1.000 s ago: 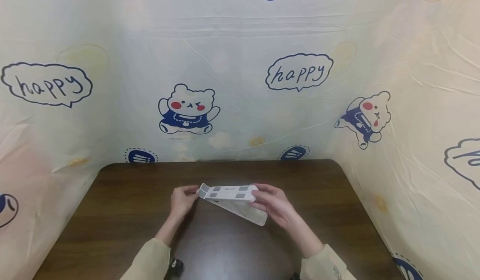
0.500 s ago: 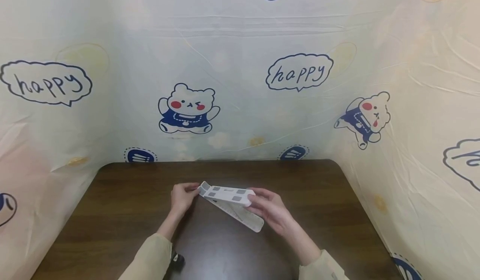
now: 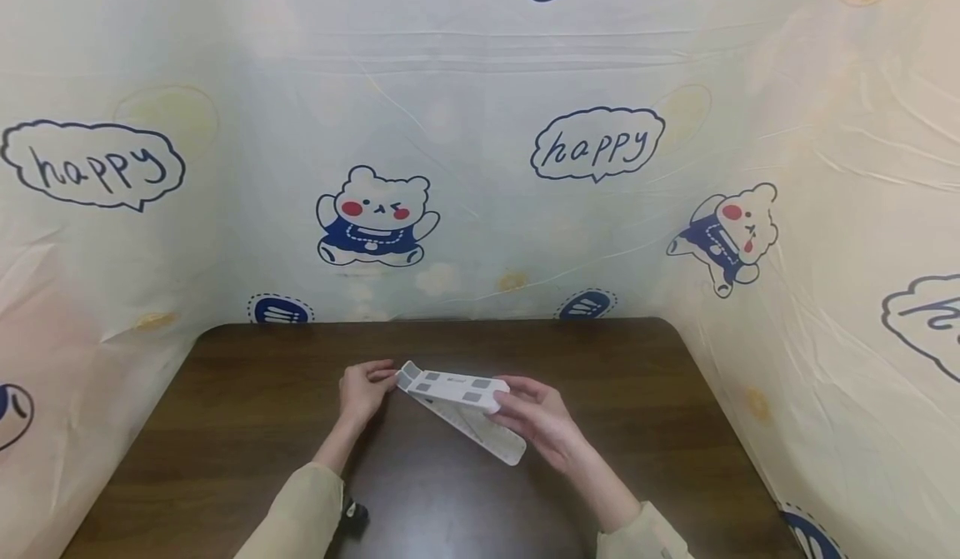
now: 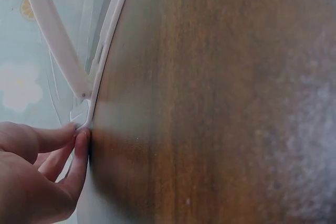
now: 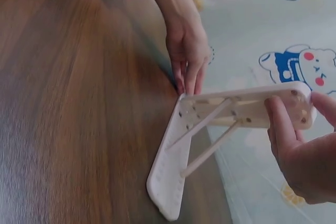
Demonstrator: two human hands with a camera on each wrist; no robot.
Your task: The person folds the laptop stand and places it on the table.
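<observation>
A white folding stand (image 3: 453,386) with grey pads and an upturned lip is unfolded into a V above the table's middle. My left hand (image 3: 362,392) pinches its lip end at the hinge side; the left wrist view shows thumb and fingertips of the left hand (image 4: 39,169) on that end, close to the wood. With my right hand (image 3: 543,421) I grip the free end of the raised upper plate. Two thin struts (image 5: 210,148) join this plate to the lower plate (image 5: 170,177) in the right wrist view. The right palm is hidden in the head view.
The dark brown wooden table (image 3: 247,434) has a back edge meeting a pale printed curtain (image 3: 480,234), which also hangs along both sides. A black strap piece (image 3: 354,519) shows beside the left sleeve (image 3: 300,509).
The stand's right end has come slightly toward me and left, with the right hand on it. The lower plate's free end swung nearer. The left hand stays nearly in place.
</observation>
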